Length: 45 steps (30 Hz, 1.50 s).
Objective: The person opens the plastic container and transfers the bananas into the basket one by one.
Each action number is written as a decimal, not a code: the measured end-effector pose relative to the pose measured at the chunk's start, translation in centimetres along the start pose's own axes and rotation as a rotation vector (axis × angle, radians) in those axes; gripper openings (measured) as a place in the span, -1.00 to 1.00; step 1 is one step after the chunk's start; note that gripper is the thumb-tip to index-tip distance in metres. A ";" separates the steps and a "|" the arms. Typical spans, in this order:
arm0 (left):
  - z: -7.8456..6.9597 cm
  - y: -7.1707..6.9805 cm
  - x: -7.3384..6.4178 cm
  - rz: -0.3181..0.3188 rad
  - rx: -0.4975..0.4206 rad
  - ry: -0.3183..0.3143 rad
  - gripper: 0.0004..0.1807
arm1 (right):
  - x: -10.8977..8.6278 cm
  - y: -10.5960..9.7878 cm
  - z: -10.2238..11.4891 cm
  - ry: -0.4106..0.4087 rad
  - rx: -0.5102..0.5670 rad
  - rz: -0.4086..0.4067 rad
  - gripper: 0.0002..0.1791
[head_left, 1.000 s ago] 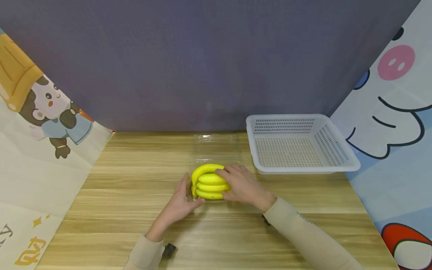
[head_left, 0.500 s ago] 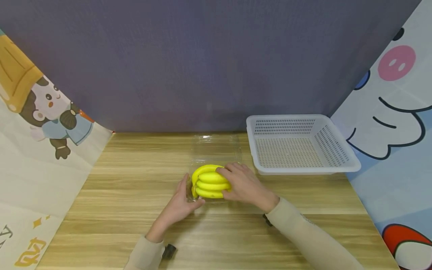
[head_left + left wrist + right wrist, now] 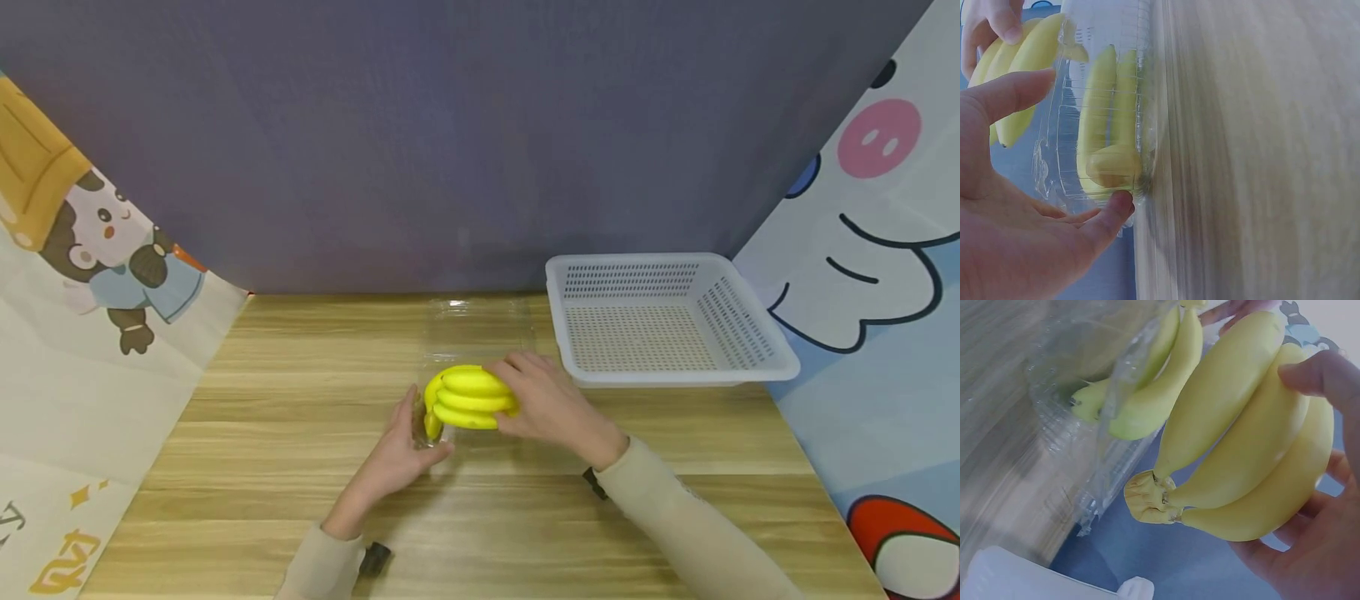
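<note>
Left hand [image 3: 401, 450] is resting with relaxed fingers against the near-left corner of the clear plastic clamshell box [image 3: 480, 333], steadying it on the light wooden table [image 3: 300, 433]. Right hand [image 3: 551, 408] is gripping the bunch of yellow bananas [image 3: 468, 398] and holding it just above the box's tray. Over on the right, the white perforated plastic basket [image 3: 667, 321] is sitting near the table's back edge.

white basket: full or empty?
Empty. The white basket shows a bare perforated floor; the bananas are outside it, in the right hand.
</note>
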<state>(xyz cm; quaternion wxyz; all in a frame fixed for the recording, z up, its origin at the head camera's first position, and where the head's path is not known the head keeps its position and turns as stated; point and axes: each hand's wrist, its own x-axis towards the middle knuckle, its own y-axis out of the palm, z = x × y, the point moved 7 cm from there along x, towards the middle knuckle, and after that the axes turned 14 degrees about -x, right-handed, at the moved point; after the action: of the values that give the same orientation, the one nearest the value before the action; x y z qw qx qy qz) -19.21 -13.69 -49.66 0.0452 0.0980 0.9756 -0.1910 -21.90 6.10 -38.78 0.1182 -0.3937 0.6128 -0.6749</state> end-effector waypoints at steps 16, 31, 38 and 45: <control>-0.3 0.2 -0.1 0.004 0.012 -0.010 0.24 | -1.1 -2.2 -0.6 0.022 -0.021 -0.063 -0.33; 0.1 0.4 -0.1 0.007 0.024 0.001 0.25 | -1.8 -4.0 -1.2 0.021 -0.014 -0.166 -0.35; 0.0 0.2 -0.1 -0.006 0.029 0.000 0.25 | -1.7 -4.8 -1.8 0.028 -0.037 -0.182 -0.34; -0.2 0.1 -0.1 -0.005 0.021 -0.003 0.24 | -1.5 -5.4 -2.3 0.020 -0.059 -0.185 -0.33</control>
<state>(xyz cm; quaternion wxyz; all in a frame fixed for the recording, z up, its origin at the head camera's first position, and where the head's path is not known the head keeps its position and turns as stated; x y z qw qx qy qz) -19.06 -13.56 -49.51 0.0453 0.0957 0.9737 -0.2017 -20.70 9.98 -34.29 0.0378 -0.4451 0.5947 -0.6684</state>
